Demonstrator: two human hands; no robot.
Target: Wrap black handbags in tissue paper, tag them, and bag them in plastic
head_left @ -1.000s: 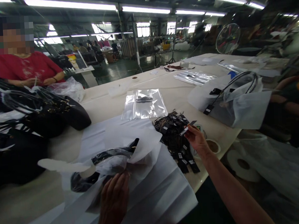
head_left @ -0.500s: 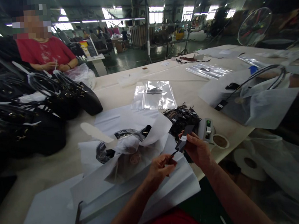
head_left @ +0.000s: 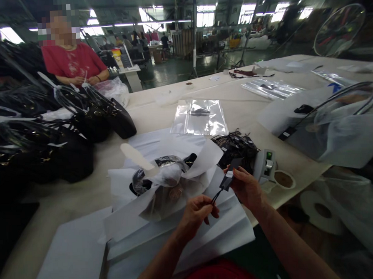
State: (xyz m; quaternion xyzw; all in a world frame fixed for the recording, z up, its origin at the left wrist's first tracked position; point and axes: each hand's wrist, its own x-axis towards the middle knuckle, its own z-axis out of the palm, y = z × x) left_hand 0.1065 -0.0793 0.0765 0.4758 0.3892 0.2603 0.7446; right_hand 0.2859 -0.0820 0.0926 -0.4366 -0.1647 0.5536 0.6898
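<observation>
My right hand [head_left: 247, 189] is closed on a black hang tag [head_left: 228, 178] that carries a small white label. The tag's thin black cord [head_left: 217, 195] is pinched in my left hand [head_left: 197, 214], so it stretches between both hands. Just left of them, a handbag [head_left: 164, 197] lies wrapped in white tissue paper [head_left: 206, 157], its handles covered in clear plastic. A pale strip [head_left: 137, 158] sticks up from the wrapping. Beyond my right hand is a heap of black tags with cords [head_left: 235, 147].
Black handbags [head_left: 71, 149] crowd the table's left side, near a person in a red top [head_left: 73, 62]. Clear plastic bags [head_left: 199, 118] lie beyond the wrapped bag. A tape dispenser [head_left: 266, 166] and tape roll [head_left: 284, 179] sit at the right edge, near another wrapped bag [head_left: 317, 136].
The view has swung slightly left, so most things sit further right. Both hands keep hold of the tag and cord; the cord now shows more clearly, drawn out between them.
</observation>
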